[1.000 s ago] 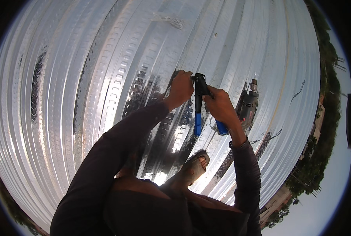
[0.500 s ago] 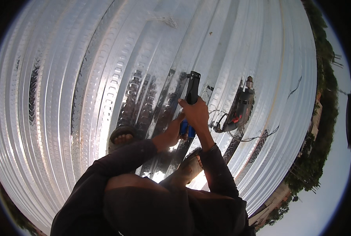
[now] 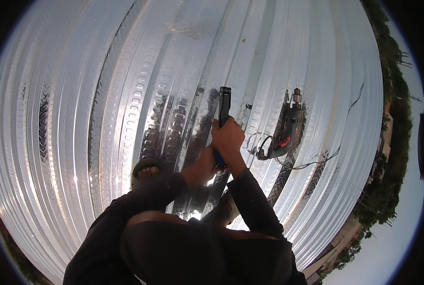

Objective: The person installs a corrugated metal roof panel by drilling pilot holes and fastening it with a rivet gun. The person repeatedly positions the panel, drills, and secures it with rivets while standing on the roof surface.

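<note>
My right hand is wrapped around a hand riveter with a black body and blue handles. Just below, my left hand is closed on the blue handle end, largely hidden behind the right hand and wrist. The riveter's black head points away from me over the ribbed metal sheeting. Whether its tip touches the sheet, I cannot tell. To the right of my hands, a dark power drill with a red trigger lies on the sheeting, its chuck pointing away.
A thin dark cable curves across the ribs right of the drill. Farther off lies a loose pile of thin pale pieces. My sandalled foot stands left of my hands. Beyond the sheeting's right edge are trees.
The riveter and both hands have shifted slightly left in the picture, and the riveter's blue handles show less. My right forearm has swung left, covering more of my right foot.
</note>
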{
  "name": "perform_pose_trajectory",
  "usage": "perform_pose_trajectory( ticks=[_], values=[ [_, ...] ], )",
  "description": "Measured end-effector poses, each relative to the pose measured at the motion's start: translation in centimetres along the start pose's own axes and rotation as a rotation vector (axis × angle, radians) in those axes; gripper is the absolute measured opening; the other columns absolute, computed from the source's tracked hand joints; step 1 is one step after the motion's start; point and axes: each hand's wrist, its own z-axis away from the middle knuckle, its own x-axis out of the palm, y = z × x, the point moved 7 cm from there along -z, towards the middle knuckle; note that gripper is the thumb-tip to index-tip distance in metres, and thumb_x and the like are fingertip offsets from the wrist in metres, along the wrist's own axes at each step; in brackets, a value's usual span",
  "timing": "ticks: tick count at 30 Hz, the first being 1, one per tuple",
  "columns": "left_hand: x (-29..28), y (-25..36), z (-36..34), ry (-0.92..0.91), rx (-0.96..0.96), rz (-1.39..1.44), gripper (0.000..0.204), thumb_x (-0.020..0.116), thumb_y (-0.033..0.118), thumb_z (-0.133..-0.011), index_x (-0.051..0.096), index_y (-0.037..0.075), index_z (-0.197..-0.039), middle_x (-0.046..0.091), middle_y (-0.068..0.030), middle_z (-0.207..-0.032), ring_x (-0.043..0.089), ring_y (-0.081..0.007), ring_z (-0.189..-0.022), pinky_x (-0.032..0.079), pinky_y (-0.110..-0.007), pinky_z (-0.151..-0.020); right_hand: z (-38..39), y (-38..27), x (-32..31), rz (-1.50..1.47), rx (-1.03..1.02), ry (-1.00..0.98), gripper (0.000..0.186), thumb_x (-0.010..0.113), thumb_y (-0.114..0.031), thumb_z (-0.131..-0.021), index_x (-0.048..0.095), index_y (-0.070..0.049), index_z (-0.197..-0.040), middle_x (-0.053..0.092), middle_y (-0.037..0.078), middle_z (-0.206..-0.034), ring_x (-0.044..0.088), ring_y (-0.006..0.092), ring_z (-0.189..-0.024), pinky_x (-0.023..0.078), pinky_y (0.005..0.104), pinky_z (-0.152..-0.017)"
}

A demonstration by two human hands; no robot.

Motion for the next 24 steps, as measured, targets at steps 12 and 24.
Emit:
perform_pose_trajectory(
  ticks=[12, 24],
  values=[
    [-2.2, -0.3, -0.5, 0.084, 0.053, 0.007, 0.051, 0.034, 0.057, -0.106, 0.055, 0.011, -0.112, 0.063, -0.0045, -0.090, 0.061, -0.0176, -0.068, 0.049, -0.033, -0.054, 1.0, -1.0, -2.3, -0.262, 0.044, -0.083, 0.056, 0.079, -0.043, -0.079, 0.066, 0.009, -0.097, 0.071, 0.026, -0.086, 0.073, 0.0399, -0.082, 0.057, 0.0468, -0.073],
    [-0.7, 0.3, -0.6, -0.017, 0.124, -0.095, 0.056, 0.027, 0.057, -0.107, 0.056, 0.009, -0.107, 0.064, -0.0079, -0.079, 0.063, -0.0206, -0.057, 0.047, -0.030, -0.044, -0.1, 1.1, 0.7, -0.300, 0.042, 0.021, 0.052, 0.082, -0.036, -0.076, 0.065, 0.010, -0.093, 0.071, 0.029, -0.089, 0.072, 0.0451, -0.086, 0.057, 0.0490, -0.076]
  ],
)
